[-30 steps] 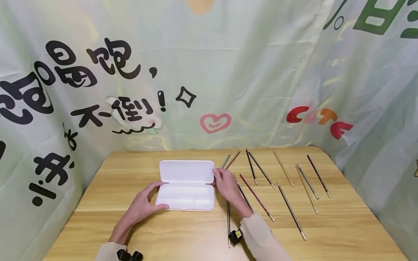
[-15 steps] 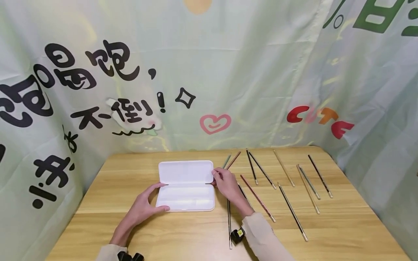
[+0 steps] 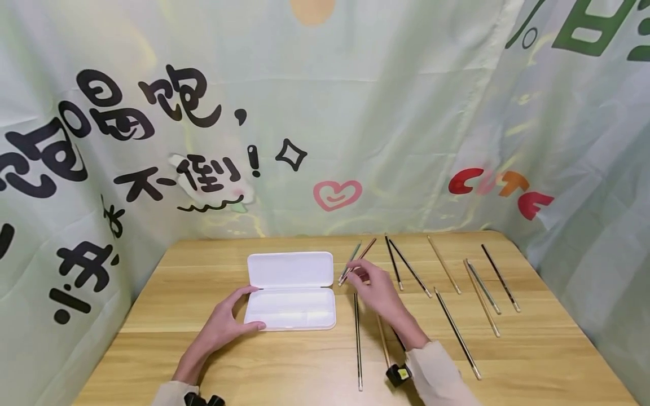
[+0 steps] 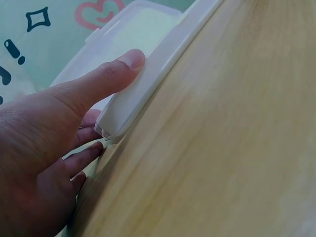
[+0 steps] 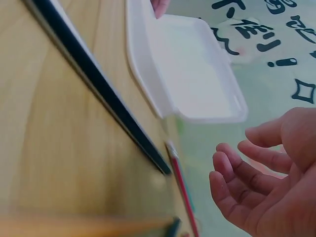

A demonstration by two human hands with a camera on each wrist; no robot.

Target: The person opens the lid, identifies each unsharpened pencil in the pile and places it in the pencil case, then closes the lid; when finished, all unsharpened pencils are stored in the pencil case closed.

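Note:
A white pencil case (image 3: 290,309) lies on the table, its lid (image 3: 290,269) folded back and the inside bare. My left hand (image 3: 223,316) grips the case's left end; in the left wrist view the thumb (image 4: 132,59) lies over the near wall while the other fingers are at the end corner, partly hidden. To the right of the case, my right hand (image 3: 378,287) hovers with loosely curled fingers and holds nothing. Nearest to it are a green pencil (image 3: 354,255) and a reddish pencil (image 3: 369,246). Below it lies a black pencil (image 3: 358,344).
Several more pencils are spread over the right side of the wooden table (image 3: 284,369), among them a black one (image 3: 457,332) and a tan one (image 3: 443,264). A printed curtain (image 3: 396,129) hangs behind the table.
My right hand has let go of the lid's right edge and moved right, clear of the case. My left hand keeps its grip in place.

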